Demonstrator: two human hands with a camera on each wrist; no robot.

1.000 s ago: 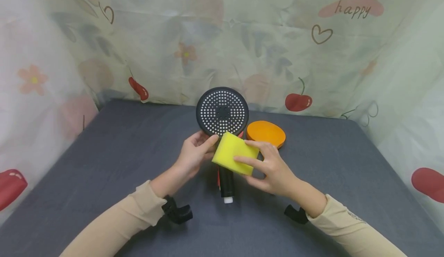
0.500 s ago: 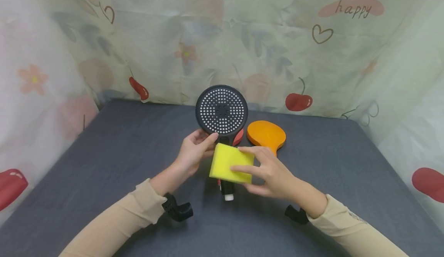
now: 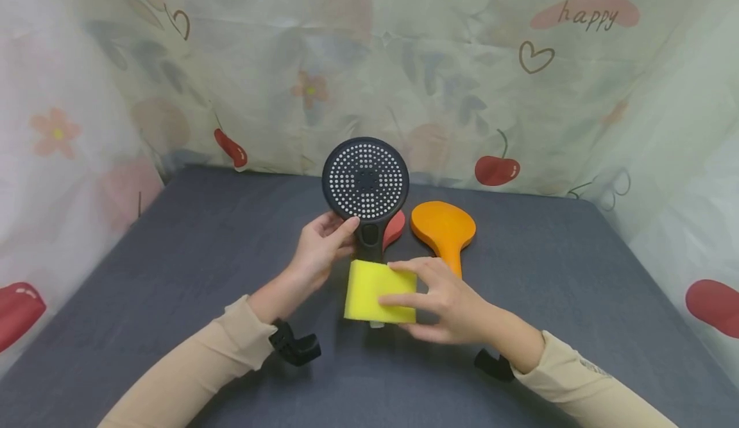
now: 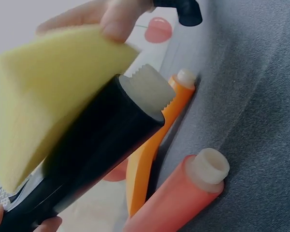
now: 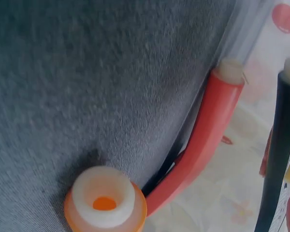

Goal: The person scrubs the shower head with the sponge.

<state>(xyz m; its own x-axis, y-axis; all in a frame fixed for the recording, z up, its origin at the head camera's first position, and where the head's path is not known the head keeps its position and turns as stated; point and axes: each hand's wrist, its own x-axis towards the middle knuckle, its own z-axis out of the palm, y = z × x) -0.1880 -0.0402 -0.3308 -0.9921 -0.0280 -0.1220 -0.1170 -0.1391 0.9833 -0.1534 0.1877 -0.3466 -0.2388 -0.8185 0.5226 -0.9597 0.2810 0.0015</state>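
Observation:
A black shower head (image 3: 366, 178) with a perforated round face is held up over the table, its face toward me. My left hand (image 3: 319, 253) grips it at the neck, thumb in front. Pinched in my right hand (image 3: 447, 302) is a yellow sponge (image 3: 369, 292), which lies against the lower handle and covers most of it in the head view. The left wrist view shows the black handle (image 4: 101, 145) with its pale threaded end sticking out past the sponge (image 4: 48, 87).
On the dark cloth-covered table (image 3: 231, 216) lie an orange shower head (image 3: 443, 226), to the right, and a red shower head (image 3: 394, 228), partly hidden behind the black one. A patterned curtain (image 3: 260, 94) hangs round the back and sides.
The sponge in my right hand has slid down the handle from the neck to near its threaded end. My left hand has raised the shower head slightly, shifting it a little left.

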